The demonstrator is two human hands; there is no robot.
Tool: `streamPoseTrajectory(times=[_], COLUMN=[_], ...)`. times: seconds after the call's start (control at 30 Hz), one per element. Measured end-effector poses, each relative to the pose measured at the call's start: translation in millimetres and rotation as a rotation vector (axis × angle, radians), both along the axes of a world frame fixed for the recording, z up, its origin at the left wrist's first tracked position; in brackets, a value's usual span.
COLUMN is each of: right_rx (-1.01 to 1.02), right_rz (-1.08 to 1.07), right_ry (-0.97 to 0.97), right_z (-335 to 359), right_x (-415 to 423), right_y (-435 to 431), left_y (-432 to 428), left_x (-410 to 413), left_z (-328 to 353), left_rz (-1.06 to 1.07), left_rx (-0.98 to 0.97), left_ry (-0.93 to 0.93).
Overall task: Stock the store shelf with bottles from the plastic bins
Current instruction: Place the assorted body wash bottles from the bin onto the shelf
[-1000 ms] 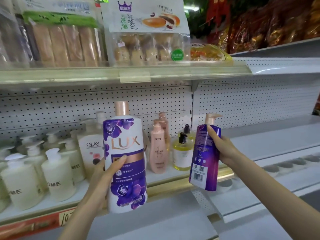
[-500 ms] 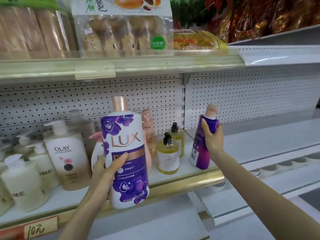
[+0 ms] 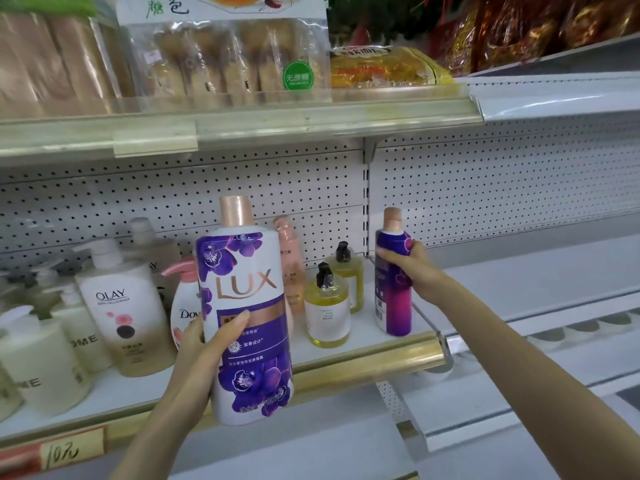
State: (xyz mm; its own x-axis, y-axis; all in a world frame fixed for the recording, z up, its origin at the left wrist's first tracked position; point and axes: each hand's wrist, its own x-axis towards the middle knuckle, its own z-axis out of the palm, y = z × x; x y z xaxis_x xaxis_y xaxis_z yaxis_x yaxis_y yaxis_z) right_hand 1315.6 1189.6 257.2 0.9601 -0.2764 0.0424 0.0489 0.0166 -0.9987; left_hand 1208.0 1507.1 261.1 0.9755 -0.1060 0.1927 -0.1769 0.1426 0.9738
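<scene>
Listing 1 large LUX bottle [image 3: 247, 306]: white, purple flowers, rose-gold cap (label facing the camera). Being held upright just in front of the shelf [image 3: 363, 362] edge, clear of its surface. Being gripped round the lower body by the left hand [image 3: 204, 344], thumb across the label.

Listing 1 slim purple bottle [image 3: 393, 289], rose-gold pump top. Standing upright at the shelf's right front corner, just beside 2 yellow bottles [image 3: 327, 313]. Being clasped near the top by the right hand [image 3: 412, 268], fingers curled round it.

Two purple bottles, the big LUX bottle [image 3: 249, 341] and the thin purple bottle [image 3: 394, 306], two yellow bottles [image 3: 327, 313], two Olay bottles [image 3: 121, 306], one Dove bottle [image 3: 183, 306], one peach bottle [image 3: 289, 258], at least three cream pump bottles [image 3: 38, 362]
</scene>
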Motion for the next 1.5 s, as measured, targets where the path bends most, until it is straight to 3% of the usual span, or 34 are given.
streamPoseTrajectory(times=[0.1,0.17,0.3,0.5,0.57,0.67,0.83,0.97,1.3,1.43,1.5], right_rx=[0.030,-0.065,-0.265,-0.370,-0.291,-0.364,-0.373,-0.552,-0.588,-0.482,-0.357], right_rz=[0.369,0.465,0.430,0.142,0.254,0.424,0.114,-0.232,-0.336,-0.520,-0.406], right_ry=[0.059,0.126,0.185,0.024,0.120,0.235,0.069,0.041,0.104,-0.253,-0.444], right_z=[5.5,6.8,7.3,-17.9,-16.1,-18.8,-36.7,-52.3,-48.2,-32.0,-13.5], right_x=[-10.4,-12.4,-11.9,-8.7,-11.8,-21.0,-9.7,4.3,-8.9,-33.6,-54.5], right_y=[-27.3,-38.4,-41.0,-12.9,-15.6,-20.9,-6.2,19.0,36.1,54.1,69.0], left_y=[-0.9,-2.0,-5.3,-10.6,-11.8,-12.0,-11.3,-8.2,-2.6,-4.3,-8.8], left_x=[-0.5,0.4,2.0,1.2,1.1,0.8,1.8,2.5,2.5,4.0,4.3], left_z=[1.6,3.3,7.0,7.1,5.7,4.2,4.4,4.8,0.7,-2.6,-3.0], left_rz=[-0.004,-0.002,0.001,0.003,0.005,0.008,0.024,0.038,0.030,-0.009,-0.042], left_rx=[0.005,0.007,0.005,-0.029,-0.031,-0.033,-0.008,0.003,-0.060,0.000,0.041], left_ry=[-0.007,-0.009,-0.011,-0.001,0.010,0.010,0.021,0.017,0.040,0.064,0.071])
